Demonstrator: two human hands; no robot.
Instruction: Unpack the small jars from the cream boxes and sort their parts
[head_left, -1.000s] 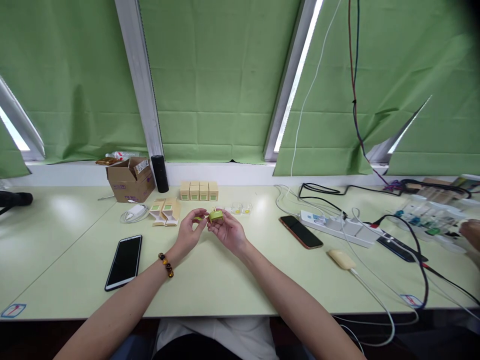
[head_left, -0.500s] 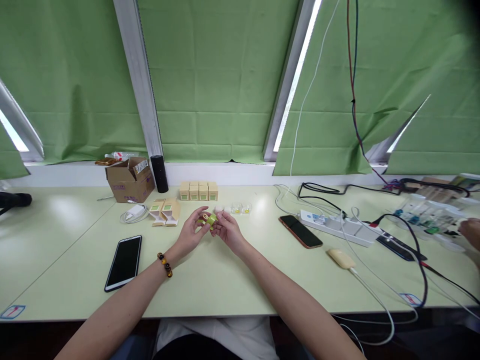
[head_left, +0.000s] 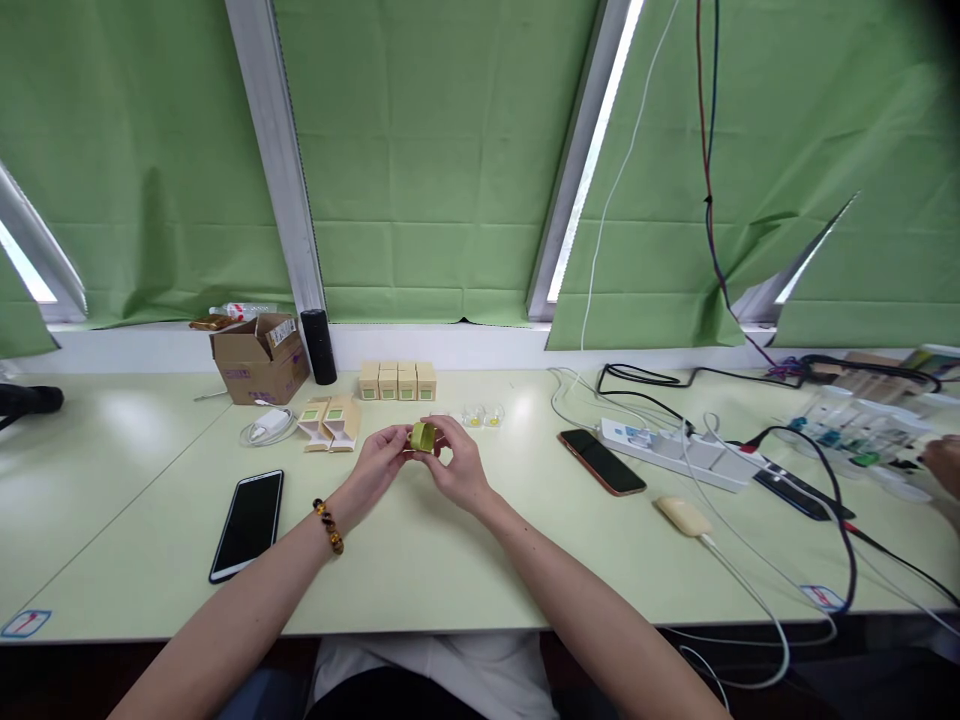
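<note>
Both hands meet over the middle of the table around a small yellow-green hollow piece point(head_left: 422, 437), like a short sleeve or ring; its exact kind is too small to make out. My left hand point(head_left: 380, 458) pinches its left side, a beaded bracelet on the wrist. From the right, my right hand point(head_left: 459, 466) grips the piece between thumb and fingers. Just behind the right hand stand small clear round containers point(head_left: 493, 416) with yellow bits inside. Several small tan boxes point(head_left: 397, 383) form a row farther back. Two open-ended tan boxes point(head_left: 330, 424) lie left of my left hand.
To the left are a phone point(head_left: 247, 525), a white charger point(head_left: 270, 424), a cardboard box point(head_left: 261, 362) and a black cylinder point(head_left: 319, 347). On the right lie another phone point(head_left: 601, 463), a power strip point(head_left: 679, 454), a mouse-shaped object point(head_left: 682, 517) and cables. Another person's hand point(head_left: 942, 464) shows at the right edge.
The green piece has been turned, so its hollow opening now shows. My right hand has shifted its fingers around it, from beside it to gripping its right side.
</note>
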